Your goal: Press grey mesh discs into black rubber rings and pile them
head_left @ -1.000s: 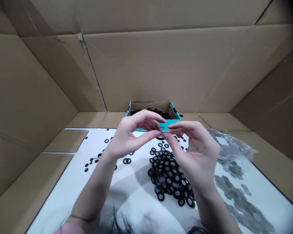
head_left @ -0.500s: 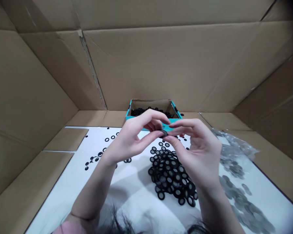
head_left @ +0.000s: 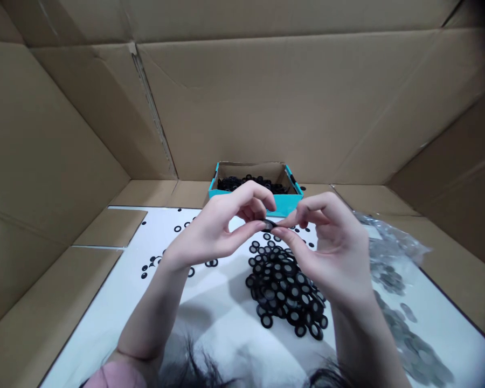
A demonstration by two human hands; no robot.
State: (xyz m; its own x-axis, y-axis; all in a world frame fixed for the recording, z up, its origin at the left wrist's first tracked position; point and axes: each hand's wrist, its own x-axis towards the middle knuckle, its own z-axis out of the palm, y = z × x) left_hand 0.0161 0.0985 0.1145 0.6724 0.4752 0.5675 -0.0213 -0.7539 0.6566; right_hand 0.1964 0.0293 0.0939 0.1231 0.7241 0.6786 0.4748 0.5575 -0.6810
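Between both hands, above the white table, is a small black ring with a grey disc in its middle (head_left: 269, 226). My left hand (head_left: 230, 223) pinches its left edge between thumb and fingers. On its right edge the thumb and index finger of my right hand (head_left: 321, 242) are closed, the other fingers curled. Just below lies a heap of similar black rings with grey centres (head_left: 283, 288). A loose pile of translucent grey discs (head_left: 412, 339) spreads to the right of my right forearm.
A turquoise box (head_left: 285, 205) holding many black rings stands at the back. Loose black rings (head_left: 178, 229) are scattered on the left of the white table (head_left: 117, 302). A clear plastic bag (head_left: 396, 242) lies at the right. Cardboard walls (head_left: 242, 108) surround the table.
The ring is tilted more, so its grey centre shows. My right index finger has drawn back from the left hand's fingertips and bent down onto the ring's edge.
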